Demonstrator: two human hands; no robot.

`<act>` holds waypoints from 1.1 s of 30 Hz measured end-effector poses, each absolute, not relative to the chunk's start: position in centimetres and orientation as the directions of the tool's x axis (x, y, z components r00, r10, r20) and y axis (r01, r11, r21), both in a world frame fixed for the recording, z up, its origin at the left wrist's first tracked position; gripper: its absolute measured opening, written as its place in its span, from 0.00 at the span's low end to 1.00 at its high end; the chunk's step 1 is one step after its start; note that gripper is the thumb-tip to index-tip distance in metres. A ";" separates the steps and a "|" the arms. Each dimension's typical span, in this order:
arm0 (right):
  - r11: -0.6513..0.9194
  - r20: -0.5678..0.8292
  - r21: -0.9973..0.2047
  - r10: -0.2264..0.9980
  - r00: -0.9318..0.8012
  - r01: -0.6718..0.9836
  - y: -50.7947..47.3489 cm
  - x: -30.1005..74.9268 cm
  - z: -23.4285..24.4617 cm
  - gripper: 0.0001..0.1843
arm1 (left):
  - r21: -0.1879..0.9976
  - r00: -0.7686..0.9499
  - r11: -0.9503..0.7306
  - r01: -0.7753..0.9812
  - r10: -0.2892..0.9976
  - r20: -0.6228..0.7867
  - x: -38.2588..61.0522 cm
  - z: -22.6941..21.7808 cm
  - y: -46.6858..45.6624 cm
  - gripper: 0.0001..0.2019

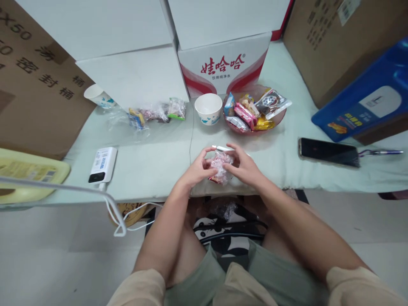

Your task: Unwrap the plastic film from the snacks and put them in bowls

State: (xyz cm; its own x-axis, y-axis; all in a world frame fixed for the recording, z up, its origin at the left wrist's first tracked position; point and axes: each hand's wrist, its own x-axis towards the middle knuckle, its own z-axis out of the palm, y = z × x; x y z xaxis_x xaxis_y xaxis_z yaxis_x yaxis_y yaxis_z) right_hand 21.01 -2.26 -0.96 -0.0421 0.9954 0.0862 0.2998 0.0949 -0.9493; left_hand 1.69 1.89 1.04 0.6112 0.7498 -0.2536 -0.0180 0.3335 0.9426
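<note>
Both my hands meet over the near edge of a pale green table point(153, 165). My left hand point(199, 169) and my right hand point(244, 166) are closed in a pinch on a small snack in a crinkly clear and red wrapper point(219, 165). A thin white strip point(223, 148) lies just behind my fingertips. A clear reddish bowl point(279, 119) of wrapped snacks stands behind my right hand, with a white paper cup point(208, 109) beside it.
A white power bank point(103, 164) with a cable lies at left. Loose snack wrappers point(153, 114) and a second paper cup point(97, 96) sit at back left. A black phone point(328, 151) and a pen point(381, 152) lie at right. Cardboard boxes line the back.
</note>
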 end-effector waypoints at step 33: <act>0.029 0.194 -0.522 0.977 0.086 0.853 -0.4 22.8 -1.8 0.12 | 0.980 -0.156 0.176 0.090 0.975 -0.161 -0.1 0.4 4.5 0.34</act>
State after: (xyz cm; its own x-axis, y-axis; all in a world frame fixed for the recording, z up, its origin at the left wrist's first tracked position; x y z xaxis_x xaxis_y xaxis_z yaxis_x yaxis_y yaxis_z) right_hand 22.81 -0.40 -1.76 0.0857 0.9773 0.1936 0.8527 0.0286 -0.5216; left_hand -0.13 4.52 0.37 -0.1557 0.9746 -0.1612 0.0895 0.1765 0.9802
